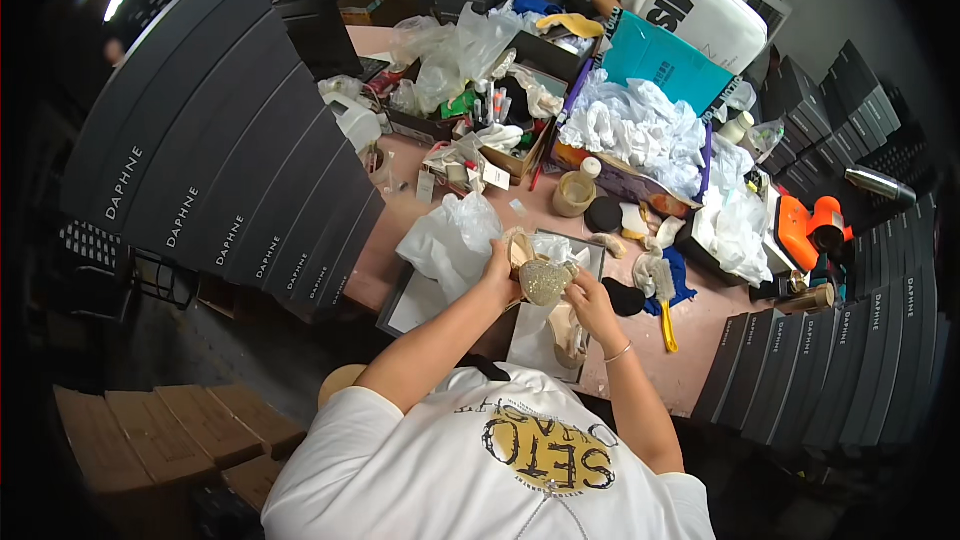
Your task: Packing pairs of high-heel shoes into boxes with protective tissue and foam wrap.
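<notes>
Both of the person's hands are on a glittery gold shoe (547,283), held up in front of the chest, above the near edge of the pink tabletop (665,365). The left hand (495,276) takes it from the left, its fingers curled in around the side by the pale opening; the right hand (592,302) comes from the right, its fingers closed together to a narrow gap at the glittery part's edge. Whether the right fingers grip the shoe itself or something at its rim is too small to tell. The shoe's long axis is foreshortened and seems to slant from upper left down to lower right: the beige opening lies at the upper left, and the rounded glittery end, apparently the toe, points toward the right hand and the wearer. Just below is a beige shoe (567,337), its long axis running roughly away from the body, in an open shoebox (594,252) with a pale inside. White tissue paper (452,238) lies crumpled left of the held shoe. To the right are a black pad (625,298), a brush with a yellow handle (668,328) and a blue cloth (683,280); beyond the hands stands a jar (573,196), near a carton heaped with crumpled white paper (640,130).
</notes>
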The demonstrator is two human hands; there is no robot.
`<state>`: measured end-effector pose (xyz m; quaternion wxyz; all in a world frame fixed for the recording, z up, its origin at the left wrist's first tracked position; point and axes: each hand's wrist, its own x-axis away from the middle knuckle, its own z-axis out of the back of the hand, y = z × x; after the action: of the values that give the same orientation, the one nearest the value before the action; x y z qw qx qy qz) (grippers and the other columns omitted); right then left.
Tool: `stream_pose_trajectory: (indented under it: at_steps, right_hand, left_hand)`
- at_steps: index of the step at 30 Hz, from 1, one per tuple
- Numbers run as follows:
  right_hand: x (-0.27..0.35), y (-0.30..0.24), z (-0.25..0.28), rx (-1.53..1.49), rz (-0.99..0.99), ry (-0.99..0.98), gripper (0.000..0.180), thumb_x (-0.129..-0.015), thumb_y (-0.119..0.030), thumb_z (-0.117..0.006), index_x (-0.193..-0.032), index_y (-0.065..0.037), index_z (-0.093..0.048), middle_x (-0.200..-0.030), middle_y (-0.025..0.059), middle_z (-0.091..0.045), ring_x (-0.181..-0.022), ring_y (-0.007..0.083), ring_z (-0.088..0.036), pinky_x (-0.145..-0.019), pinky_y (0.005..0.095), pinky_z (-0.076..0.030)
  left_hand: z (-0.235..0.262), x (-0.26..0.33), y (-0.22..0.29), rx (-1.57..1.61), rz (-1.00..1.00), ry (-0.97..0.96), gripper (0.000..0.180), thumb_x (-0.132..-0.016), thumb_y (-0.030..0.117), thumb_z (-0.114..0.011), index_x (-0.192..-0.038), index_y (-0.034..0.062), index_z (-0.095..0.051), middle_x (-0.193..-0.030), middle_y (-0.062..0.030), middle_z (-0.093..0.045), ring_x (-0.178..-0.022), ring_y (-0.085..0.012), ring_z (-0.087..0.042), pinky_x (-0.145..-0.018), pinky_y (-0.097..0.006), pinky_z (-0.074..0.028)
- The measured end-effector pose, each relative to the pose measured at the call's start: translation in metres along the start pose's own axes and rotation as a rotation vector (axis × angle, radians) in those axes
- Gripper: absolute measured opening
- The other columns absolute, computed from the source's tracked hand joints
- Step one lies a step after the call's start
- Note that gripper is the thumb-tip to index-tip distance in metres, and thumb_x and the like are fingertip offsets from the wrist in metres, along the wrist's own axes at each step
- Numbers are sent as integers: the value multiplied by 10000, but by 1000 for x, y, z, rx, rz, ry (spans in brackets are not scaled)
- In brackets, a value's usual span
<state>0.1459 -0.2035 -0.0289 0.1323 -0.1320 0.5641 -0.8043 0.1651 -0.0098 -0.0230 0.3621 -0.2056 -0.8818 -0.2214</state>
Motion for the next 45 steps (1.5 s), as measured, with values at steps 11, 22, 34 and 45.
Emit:
stream_pose_trajectory:
  at_steps: [11, 22, 34, 45]
  right_hand:
    - [-63, -3, -8, 395, -27, -238, 433, -907, -385, -449, -1198, -106, -608, -1527, 252, -55, -1400, 445, -94, -1093, 584, -150]
    - [-37, 6, -66, 470, -163, -105, 421, -914, -362, -378, -1157, -102, -605, -1538, 206, -73, -1401, 457, -61, -1028, 699, -138]
    - [10, -32, -15, -129, 48, 131, 198, -912, -111, -556, -1041, 6, -651, -1014, 107, -642, -905, 164, -602, -789, 272, -474]
    - [49, 1, -25, -254, -144, 84, 202, -937, -109, -548, -1047, 29, -648, -928, 46, -663, -885, 119, -620, -779, 251, -480]
  left_hand:
    - [-18, -4, -21, -11, 1, -37, 818, -876, 722, -142, -1390, 132, -380, -1395, -162, -422, -1252, -355, -447, -1021, -562, -354]
    - [17, 32, -58, -94, -194, -122, 787, -903, 685, -250, -1454, 123, -251, -1468, -122, -328, -1296, -304, -400, -1022, -466, -389]
    - [1, 28, 2, -207, -196, -127, 729, -936, 632, -86, -1293, 110, -447, -1119, -109, -601, -1002, -239, -616, -854, -396, -521]
    - [-8, 33, 2, -158, -180, -169, 717, -947, 620, -131, -1241, 63, -474, -1012, -144, -624, -842, -239, -638, -713, -368, -547]
